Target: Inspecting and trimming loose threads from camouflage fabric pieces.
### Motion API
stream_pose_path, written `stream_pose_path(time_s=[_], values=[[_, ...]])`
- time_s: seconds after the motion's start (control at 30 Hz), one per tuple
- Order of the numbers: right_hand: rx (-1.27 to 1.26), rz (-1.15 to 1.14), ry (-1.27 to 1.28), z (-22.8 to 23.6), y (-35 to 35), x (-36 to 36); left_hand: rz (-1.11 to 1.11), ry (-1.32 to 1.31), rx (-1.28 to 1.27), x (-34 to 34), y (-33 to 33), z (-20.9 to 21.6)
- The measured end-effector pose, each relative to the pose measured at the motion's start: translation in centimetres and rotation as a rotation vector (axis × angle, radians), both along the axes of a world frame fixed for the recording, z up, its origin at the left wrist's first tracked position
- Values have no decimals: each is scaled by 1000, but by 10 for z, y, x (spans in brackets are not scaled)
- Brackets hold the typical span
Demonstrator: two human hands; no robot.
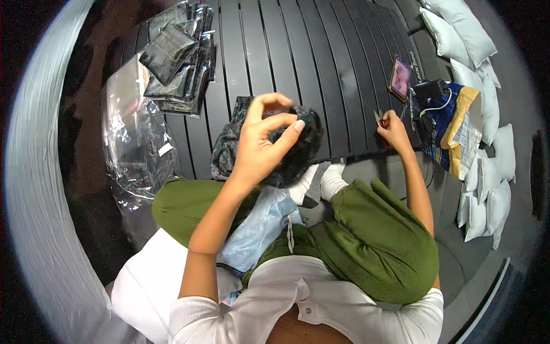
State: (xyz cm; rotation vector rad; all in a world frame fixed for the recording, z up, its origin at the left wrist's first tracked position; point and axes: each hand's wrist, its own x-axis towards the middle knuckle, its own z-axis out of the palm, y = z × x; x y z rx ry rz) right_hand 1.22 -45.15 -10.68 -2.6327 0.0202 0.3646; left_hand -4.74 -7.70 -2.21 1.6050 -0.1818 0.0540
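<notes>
My left hand [260, 143] is raised in the middle, thumb and fingertips drawn together in a pinch. What they pinch, if anything, is too small to tell. Right behind that hand is a rounded piece of dark patterned fabric [306, 146], partly covered by it; whether the fingers touch it I cannot tell. More dark patterned cloth [225, 152] lies to its left. Over at the right edge of the table, my right hand [393, 131] grips small scissors with red handles, their blades [378, 117] pointing away from me.
The slatted black table [344, 74] spreads ahead. Flat packages in clear plastic [172, 54] and loose clear bags [134, 137] lie left. At right are a phone [400, 77], a black box [429, 90] with a white cable and a blue-and-tan bag [458, 132]. White pillow-like packets [488, 206] stand beyond.
</notes>
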Motion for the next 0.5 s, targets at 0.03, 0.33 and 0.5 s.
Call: stream_pose_path(time_s=[0.03,0.33,0.5], values=[[-4,-7,-2,-2,-2,-1,81,-212,159,2,-2,-2],[-354,141,-255,-16,11,-13,-267,260,-497,2,-8,-20],[-264,104,-228,-14,16,-15,-237,473,-560,0,-13,-39]])
